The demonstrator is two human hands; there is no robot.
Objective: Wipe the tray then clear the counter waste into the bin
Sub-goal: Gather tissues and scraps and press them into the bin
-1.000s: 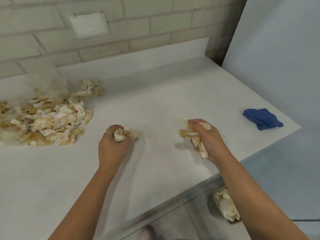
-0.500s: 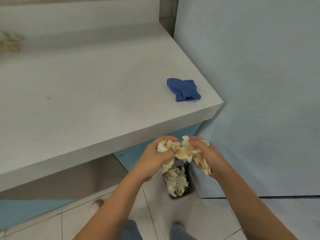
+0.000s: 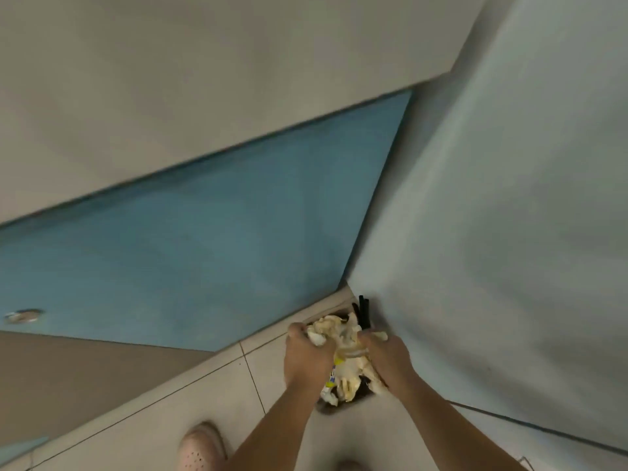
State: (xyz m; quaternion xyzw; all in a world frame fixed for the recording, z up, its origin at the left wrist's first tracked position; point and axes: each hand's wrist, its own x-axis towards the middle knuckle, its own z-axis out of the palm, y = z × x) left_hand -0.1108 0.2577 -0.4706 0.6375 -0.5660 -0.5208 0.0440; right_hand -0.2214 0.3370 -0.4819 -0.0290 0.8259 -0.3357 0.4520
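My left hand (image 3: 304,356) and my right hand (image 3: 390,360) are close together low over the floor, both gripping a bundle of crumpled beige and white waste scraps (image 3: 343,341). Directly beneath them stands a small dark bin (image 3: 363,312) in the corner, holding more scraps (image 3: 346,385); only its black rim and part of its contents show around my hands. The underside edge of the grey counter (image 3: 170,96) fills the top of the view. The tray is out of sight.
A blue cabinet front (image 3: 204,239) runs below the counter, with a round metal knob (image 3: 25,316) at far left. A pale wall panel (image 3: 509,232) closes the right side. Beige tiled floor (image 3: 153,430) lies below, with my shoe (image 3: 200,448) on it.
My hands picked scraps off the counter, came together, and dropped down from counter height to just over the bin. The view swung downward, so the counter top and blue cloth left the frame.
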